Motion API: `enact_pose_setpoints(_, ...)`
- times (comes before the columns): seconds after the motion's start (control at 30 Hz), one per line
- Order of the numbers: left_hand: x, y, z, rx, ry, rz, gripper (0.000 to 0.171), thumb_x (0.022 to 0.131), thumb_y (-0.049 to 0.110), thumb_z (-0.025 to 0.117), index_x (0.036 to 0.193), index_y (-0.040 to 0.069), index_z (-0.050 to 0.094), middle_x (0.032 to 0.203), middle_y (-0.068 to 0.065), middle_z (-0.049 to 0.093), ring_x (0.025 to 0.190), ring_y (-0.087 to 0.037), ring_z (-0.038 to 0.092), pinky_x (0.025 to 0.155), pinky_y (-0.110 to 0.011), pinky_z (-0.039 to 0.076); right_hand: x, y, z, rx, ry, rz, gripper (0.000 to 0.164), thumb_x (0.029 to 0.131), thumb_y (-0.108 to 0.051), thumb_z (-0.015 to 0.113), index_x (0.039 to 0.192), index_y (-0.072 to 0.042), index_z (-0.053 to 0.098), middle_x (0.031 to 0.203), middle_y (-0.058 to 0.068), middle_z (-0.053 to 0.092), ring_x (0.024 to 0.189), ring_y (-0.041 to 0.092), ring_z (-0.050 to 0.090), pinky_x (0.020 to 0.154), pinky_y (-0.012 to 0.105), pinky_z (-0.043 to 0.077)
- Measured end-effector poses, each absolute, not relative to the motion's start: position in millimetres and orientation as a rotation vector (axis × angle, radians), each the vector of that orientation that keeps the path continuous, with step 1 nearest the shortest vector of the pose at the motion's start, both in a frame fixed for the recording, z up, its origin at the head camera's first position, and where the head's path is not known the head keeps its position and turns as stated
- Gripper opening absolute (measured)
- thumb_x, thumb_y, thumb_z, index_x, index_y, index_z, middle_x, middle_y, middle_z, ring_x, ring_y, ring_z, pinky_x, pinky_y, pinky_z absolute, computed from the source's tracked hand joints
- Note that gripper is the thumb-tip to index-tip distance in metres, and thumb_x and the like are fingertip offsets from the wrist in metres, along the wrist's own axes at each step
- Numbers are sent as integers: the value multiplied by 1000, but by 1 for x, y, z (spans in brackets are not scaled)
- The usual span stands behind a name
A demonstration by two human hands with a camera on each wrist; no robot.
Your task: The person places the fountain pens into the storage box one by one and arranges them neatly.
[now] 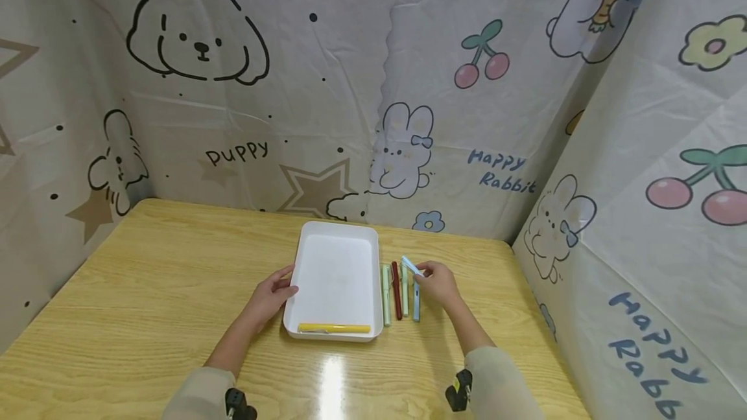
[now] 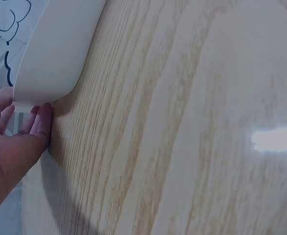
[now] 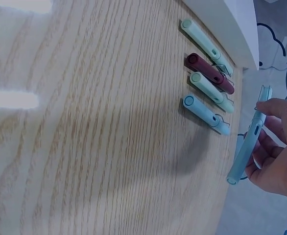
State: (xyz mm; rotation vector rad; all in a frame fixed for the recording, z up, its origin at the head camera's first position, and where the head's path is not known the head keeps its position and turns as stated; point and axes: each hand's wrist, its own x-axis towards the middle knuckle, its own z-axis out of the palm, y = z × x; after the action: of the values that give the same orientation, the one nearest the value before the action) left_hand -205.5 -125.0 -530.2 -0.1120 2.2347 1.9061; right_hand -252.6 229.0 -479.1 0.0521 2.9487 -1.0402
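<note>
Pinching one blue pen [image 3: 245, 151] in the right hand [image 1: 439, 284]; left hand [image 1: 270, 297] gripping one rectangular white tray [image 1: 335, 271].
Beside it on the wood-grained tabletop [image 1: 175, 264]: two cylindrical pale-green pens [image 1: 386, 298], one dark-red pen [image 1: 397, 295], another blue pen [image 1: 416, 304]; inside it, one yellow pen [image 1: 335, 328].

Moderate, fairly even light; in the head view the table [image 1: 175, 290] bears a vertical streak of glare [image 1: 332, 384] on its near side, and the curtain [image 1: 327, 83] darkens toward its right-hand corner; both wrist views appear paler and cooler, with blown-out reflections [image 3: 12, 99] and soft-edged shadows [image 3: 195, 152].
</note>
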Motion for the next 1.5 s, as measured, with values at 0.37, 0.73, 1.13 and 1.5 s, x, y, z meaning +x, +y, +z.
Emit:
enact_pose_setpoints(0.37,-206,-125,-530,-107,2236,1911,54,94,9,53,145,8,33,132,-26,45,119,-33,48,98,-40,46,-250,224,-478,31,2912,-1093,25,85,-13,67,107,-1,67,92,13,62,75,18,56,60,25,47)
enact_pose_setpoints(0.73,-206,-125,-530,-99,2231,1920,55,94,9,53,145,8,33,133,-27,45,120,-34,48,98,-41,45,-247,216,-472,-41,2941,-1062,24,84,-12,67,105,0,68,89,13,63,74,19,55,58,24,45)
enact_pose_setpoints(1.13,-206,-125,-531,-100,2231,1920,54,94,9,53,145,8,33,133,-27,45,120,-34,48,98,-41,46,-248,210,-467,-90,2943,-1095,23,84,-12,67,103,0,68,87,12,64,72,16,55,56,23,45)
enact_pose_setpoints(1.5,-206,-125,-532,-111,2226,1917,55,94,10,53,145,8,32,135,-28,45,121,-36,48,97,-42,47,-247,202,-466,-144,2918,-1105,24,83,-12,68,104,-1,68,84,10,63,71,16,54,55,23,45)
